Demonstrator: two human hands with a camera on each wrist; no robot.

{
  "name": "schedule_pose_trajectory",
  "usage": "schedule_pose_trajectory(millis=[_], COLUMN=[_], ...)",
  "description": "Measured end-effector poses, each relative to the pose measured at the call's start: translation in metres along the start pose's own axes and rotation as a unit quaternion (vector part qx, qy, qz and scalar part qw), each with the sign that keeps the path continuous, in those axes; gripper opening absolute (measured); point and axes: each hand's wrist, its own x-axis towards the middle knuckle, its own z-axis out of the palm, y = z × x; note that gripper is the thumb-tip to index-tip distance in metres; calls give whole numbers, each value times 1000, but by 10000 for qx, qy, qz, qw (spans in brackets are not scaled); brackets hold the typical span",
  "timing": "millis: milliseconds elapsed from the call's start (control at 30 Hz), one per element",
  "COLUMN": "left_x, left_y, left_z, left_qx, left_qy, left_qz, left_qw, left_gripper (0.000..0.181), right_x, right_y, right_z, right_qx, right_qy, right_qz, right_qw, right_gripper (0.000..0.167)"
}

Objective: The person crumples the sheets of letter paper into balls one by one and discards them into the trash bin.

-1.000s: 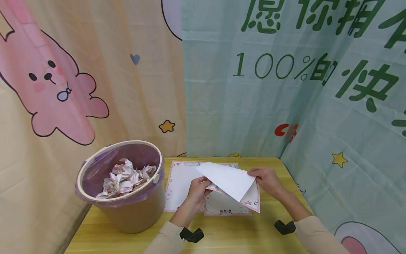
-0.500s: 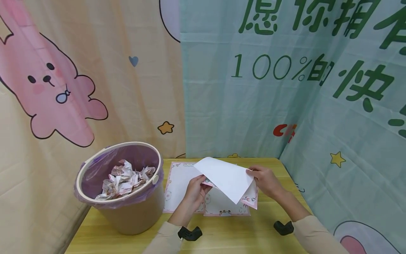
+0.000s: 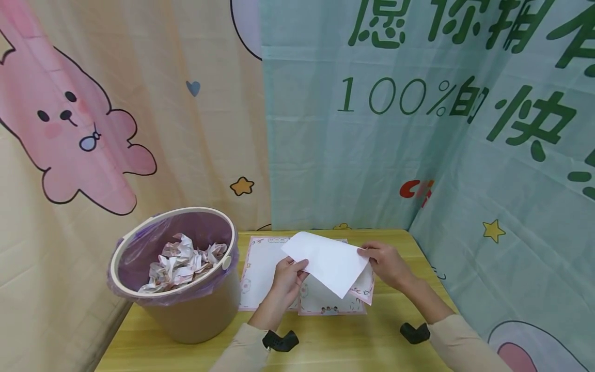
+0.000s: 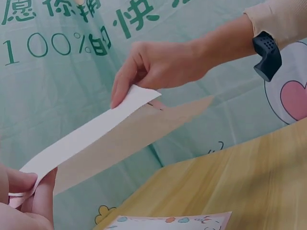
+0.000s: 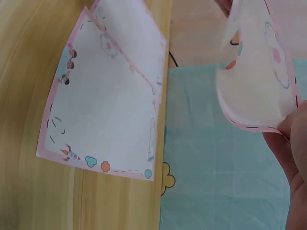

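A folded sheet of paper [image 3: 323, 261], plain white on its upper face, is held above the table in both hands. My left hand [image 3: 286, 281] pinches its left edge, the thumb on top. My right hand [image 3: 388, 264] pinches its right end between thumb and fingers. In the right wrist view the sheet's inner side [image 5: 259, 91] shows a pink printed border and bends in a curve. Under it on the table lie a pink-bordered sheet [image 3: 330, 306] and, overlapping to its left, another bordered sheet [image 3: 260, 274]. The held sheet partly hides both.
Left of the sheets stands a beige bin [image 3: 197, 315] with a purple liner. Crumpled papers [image 3: 183, 261] lie inside it. The wooden table [image 3: 344, 343] ends at a printed curtain [image 3: 334, 170] behind and at the right.
The held sheet has shifted slightly left, and less of its printed lower layer shows at the right. My left thumb has come over the sheet's edge onto its white face.
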Motion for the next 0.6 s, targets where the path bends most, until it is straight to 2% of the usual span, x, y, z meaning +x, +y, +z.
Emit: schedule_pose_trajectory(millis=[100,200,300,367,433,500,600], left_x=[0,0,0,0,-1,-2,-5], left_y=[-2,-2,-2,-2,-3,-5,-9], left_z=[-1,0,1,3,4,7,13], left_qx=[519,1046,1663,2131,2594,2907,3282], left_qy=[315,531,688,765,738,581,36], left_qz=[88,244,412,513,684,921,1480], left_qw=[9981,9928,9828,9727,9605,9506,9329], left_gripper=[40,35,28,24,21,17,11], right_x=[1,1,2,2,2,3,5], right_y=[-2,-3,-3,-4,-6,-9,-16], right_z=[-2,-6,-11,-14,-16,-17,-16], right_qx=[773,1546,2140,2415,2704,3063,3615], right_qy=[-63,-107,-163,-258,-413,-561,-810], right_qz=[561,1058,1356,1427,1470,1475,1394], right_qw=[9954,9822,9672,9595,9506,9388,9183], right_gripper=[27,27,27,25,23,22,22])
